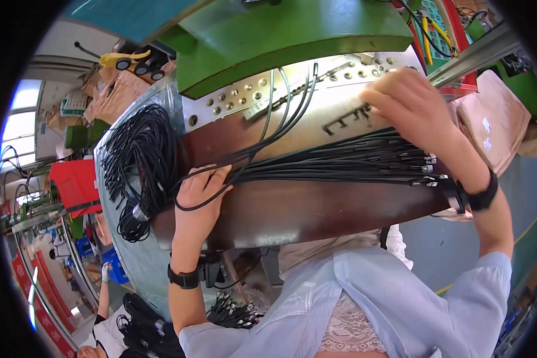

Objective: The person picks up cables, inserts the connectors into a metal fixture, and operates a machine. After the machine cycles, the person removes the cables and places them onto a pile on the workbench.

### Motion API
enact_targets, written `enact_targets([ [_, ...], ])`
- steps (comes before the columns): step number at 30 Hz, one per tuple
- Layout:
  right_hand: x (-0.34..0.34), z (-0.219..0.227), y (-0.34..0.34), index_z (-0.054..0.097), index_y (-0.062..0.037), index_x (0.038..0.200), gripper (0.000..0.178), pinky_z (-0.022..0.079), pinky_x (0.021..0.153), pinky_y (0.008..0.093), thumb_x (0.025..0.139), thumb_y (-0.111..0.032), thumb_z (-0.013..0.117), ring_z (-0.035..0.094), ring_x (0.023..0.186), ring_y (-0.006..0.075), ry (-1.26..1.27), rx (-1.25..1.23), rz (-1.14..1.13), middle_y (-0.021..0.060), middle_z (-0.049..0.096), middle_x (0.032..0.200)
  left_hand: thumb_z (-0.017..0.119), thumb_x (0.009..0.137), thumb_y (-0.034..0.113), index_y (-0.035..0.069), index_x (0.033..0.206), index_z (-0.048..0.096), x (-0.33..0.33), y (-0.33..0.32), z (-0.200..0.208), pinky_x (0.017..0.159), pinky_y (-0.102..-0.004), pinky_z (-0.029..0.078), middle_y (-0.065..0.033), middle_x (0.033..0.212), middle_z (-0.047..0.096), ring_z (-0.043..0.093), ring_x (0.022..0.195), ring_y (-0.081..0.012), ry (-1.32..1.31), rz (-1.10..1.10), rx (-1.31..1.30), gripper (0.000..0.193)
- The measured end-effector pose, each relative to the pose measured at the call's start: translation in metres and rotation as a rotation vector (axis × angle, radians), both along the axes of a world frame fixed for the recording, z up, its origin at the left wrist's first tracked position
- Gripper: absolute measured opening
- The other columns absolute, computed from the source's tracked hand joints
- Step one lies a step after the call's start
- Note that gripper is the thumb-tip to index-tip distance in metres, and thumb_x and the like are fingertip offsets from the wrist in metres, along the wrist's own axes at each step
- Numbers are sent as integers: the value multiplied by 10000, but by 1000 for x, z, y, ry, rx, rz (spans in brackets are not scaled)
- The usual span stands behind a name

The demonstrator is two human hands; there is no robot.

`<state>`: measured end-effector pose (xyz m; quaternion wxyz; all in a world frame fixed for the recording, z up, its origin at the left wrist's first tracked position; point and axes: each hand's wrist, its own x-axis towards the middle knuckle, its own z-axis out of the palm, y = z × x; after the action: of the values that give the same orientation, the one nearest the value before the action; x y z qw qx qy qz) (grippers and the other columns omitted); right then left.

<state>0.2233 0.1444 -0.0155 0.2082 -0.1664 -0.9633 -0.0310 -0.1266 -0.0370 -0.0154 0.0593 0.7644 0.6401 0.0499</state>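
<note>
A row of black cables [340, 164] lies stretched across the brown worktop [316, 209], their plug ends toward the right. My left hand [200, 197] rests on the worktop's left part with its fingers curled around a loop of black cable [188, 207]. My right hand [411, 101] lies knuckles-up on the pale metal plate [292, 113] with bolt holes, just above the cable ends; what its bent fingers cover is hidden. Both wrists wear black bands. A green machine body [292, 36] rises behind the plate.
A large heap of coiled black cables [138, 149] sits left of the worktop on plastic sheeting. A red crate [74, 179] stands further left. More cables [235, 311] lie below the table. Another person's gloved hand [105, 271] shows at lower left. Pink cardboard [501, 119] lies at right.
</note>
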Motion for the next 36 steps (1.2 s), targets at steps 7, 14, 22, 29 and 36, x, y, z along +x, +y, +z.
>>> enact_targets([
  [7, 137, -21, -105, 521, 34, 1161, 386, 437, 870, 371, 785, -10, 598, 554, 978, 299, 108, -154, -926, 150, 580, 1037, 645, 724, 19, -25, 914, 634, -13, 8, 4, 822, -312, 444, -95, 1023, 615, 570, 945, -194, -867, 469, -128, 195],
  [14, 66, -36, -169, 597, -49, 1098, 396, 390, 903, 428, 702, -56, 593, 503, 1029, 317, 151, -400, -536, 137, 541, 1109, 681, 728, 142, -36, 868, 604, -7, 23, 19, 752, -290, 449, -82, 862, 631, 572, 806, -181, -983, 341, -286, 239],
  [22, 40, -21, -141, 627, -51, 1025, 352, 384, 894, 447, 674, -53, 601, 502, 1029, 314, 107, -352, -540, 125, 550, 1093, 594, 846, 282, 24, 806, 567, 170, 134, 33, 473, -251, 387, -30, 573, 527, 497, 508, -90, -655, -275, -1025, 263],
  [29, 40, 2, -104, 628, -53, 937, 254, 455, 791, 362, 684, -61, 618, 553, 924, 296, 314, -863, -453, 102, 588, 974, 481, 932, 264, 50, 954, 557, 192, 95, 21, 434, -184, 334, 7, 577, 503, 436, 478, -52, -1333, 10, -1073, 228],
  [36, -51, -20, 12, 603, -21, 859, 159, 470, 747, 396, 725, -100, 636, 565, 778, 326, 184, 20, -173, 130, 581, 820, 409, 975, 213, 40, 1113, 517, 174, 24, 12, 428, -180, 314, -11, 668, 515, 417, 484, -53, -1910, 491, -627, 246],
])
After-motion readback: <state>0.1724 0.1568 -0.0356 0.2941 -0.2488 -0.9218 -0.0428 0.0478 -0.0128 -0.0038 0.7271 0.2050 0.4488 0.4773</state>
